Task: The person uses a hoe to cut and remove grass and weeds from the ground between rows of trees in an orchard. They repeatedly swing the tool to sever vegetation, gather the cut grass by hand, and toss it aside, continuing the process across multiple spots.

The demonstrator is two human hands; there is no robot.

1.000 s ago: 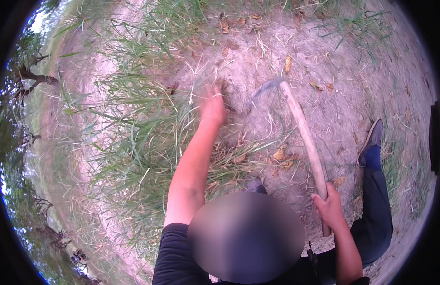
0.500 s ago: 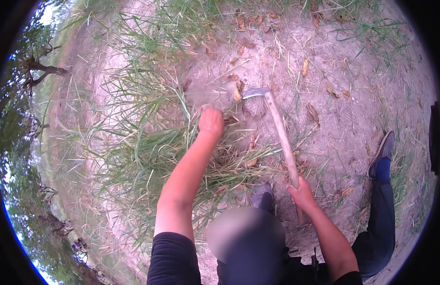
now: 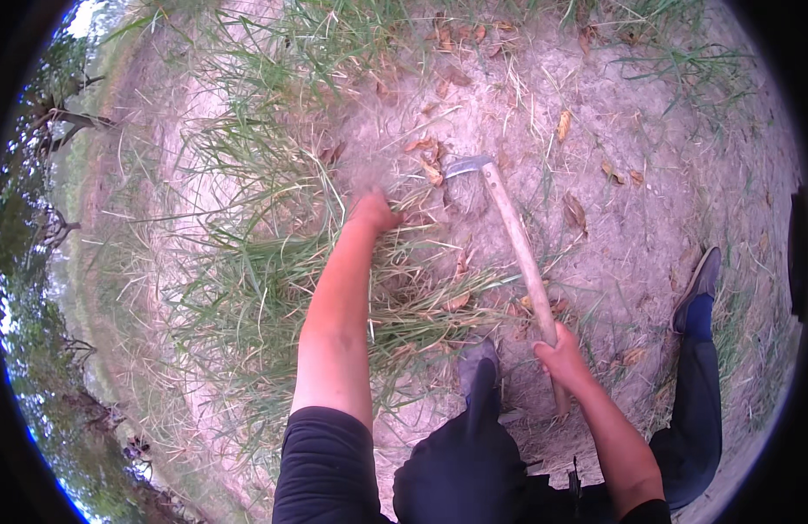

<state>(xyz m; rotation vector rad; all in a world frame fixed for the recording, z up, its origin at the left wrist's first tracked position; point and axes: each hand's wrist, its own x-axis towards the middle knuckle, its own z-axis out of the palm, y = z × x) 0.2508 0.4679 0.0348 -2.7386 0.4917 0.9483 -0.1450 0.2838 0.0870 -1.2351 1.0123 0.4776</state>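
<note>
Dry, pale soil (image 3: pixel 631 218) outdoors, grass patches on it, trees (image 3: pixel 41 428) off to the person's far left. Person is low over the ground, legs spread, working bare-handed.

Right hand (image 3: pixel 561 356): wrapped around the wooden handle of a sickle (image 3: pixel 517 236), gripping near the butt, which pokes out past the fist. Handle slants away and to the left. Metal blade (image 3: pixel 467 166) is at the far end, pointing left, tip right by a curled brown leaf (image 3: pixel 433 175).

Left hand (image 3: pixel 374 212): down at the edge of the green grass (image 3: pixel 264 271), left of and nearer than the blade, well apart from it. Fingers blurred, so from my spot I can't tell if it's clenched on stalks or loose.

Flattened grass stalks (image 3: pixel 430 319) lie between the left forearm and the handle, ends toward the handle. Left shoe (image 3: pixel 478 360) is just on the near side of them. Right shoe (image 3: pixel 702 278) is well out to the right, blue sock (image 3: pixel 699 316) showing, dark trousers (image 3: pixel 694 410) above.
</note>
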